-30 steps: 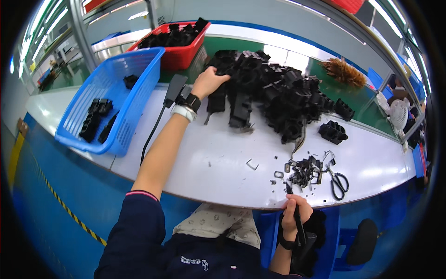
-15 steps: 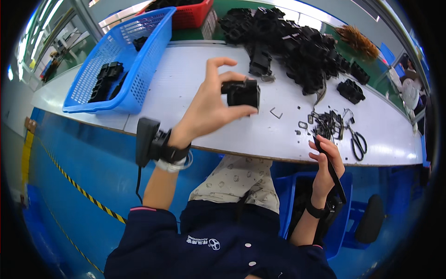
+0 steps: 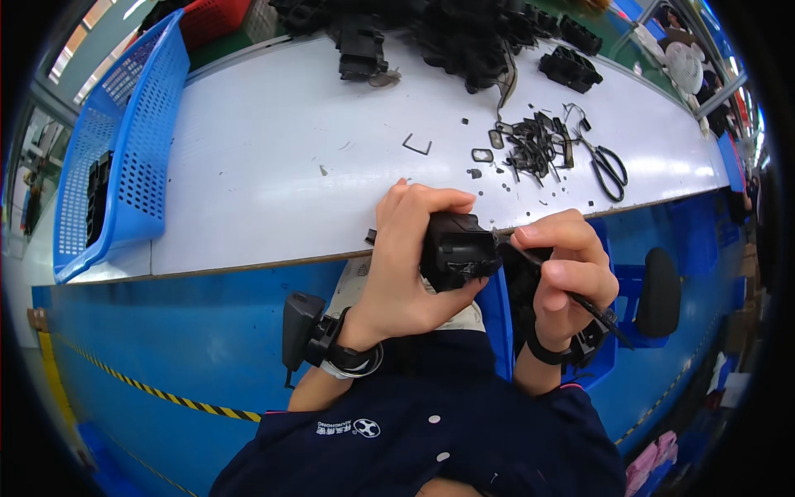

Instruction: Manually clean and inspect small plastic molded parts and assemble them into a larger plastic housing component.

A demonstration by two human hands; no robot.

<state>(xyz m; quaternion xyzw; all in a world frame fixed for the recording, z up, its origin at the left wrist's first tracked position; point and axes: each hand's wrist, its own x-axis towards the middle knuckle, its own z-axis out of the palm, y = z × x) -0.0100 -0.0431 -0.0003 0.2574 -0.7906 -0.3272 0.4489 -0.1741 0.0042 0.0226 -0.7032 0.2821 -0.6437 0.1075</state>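
At the table's front edge, my left hand (image 3: 396, 277) is closed around a boxy black plastic part (image 3: 460, 250), fingers on top and thumb beneath. Its right face is turned toward my right hand (image 3: 570, 269). Those fingers pinch a slim black tool (image 3: 598, 311), whose rear end slants down past my palm. The tool's front end meets or nearly meets the part; whether they touch I cannot tell. Beyond the hands lie a bent black strip (image 3: 416, 147), a pile of small black scraps (image 3: 537, 145) and black-handled scissors (image 3: 610, 172).
A blue perforated basket (image 3: 147, 124) holding black parts stands on the left, with a red basket (image 3: 214, 21) behind it. Black plastic parts (image 3: 460, 41) are heaped at the back, and one part (image 3: 570, 69) sits apart. Below the table are a blue bin (image 3: 498, 319) and a dark-backed seat (image 3: 661, 290).
My left hand has brought the black part down toward me, to the table's front edge. My right hand's tool is now up against or beside it. The view has shifted right.
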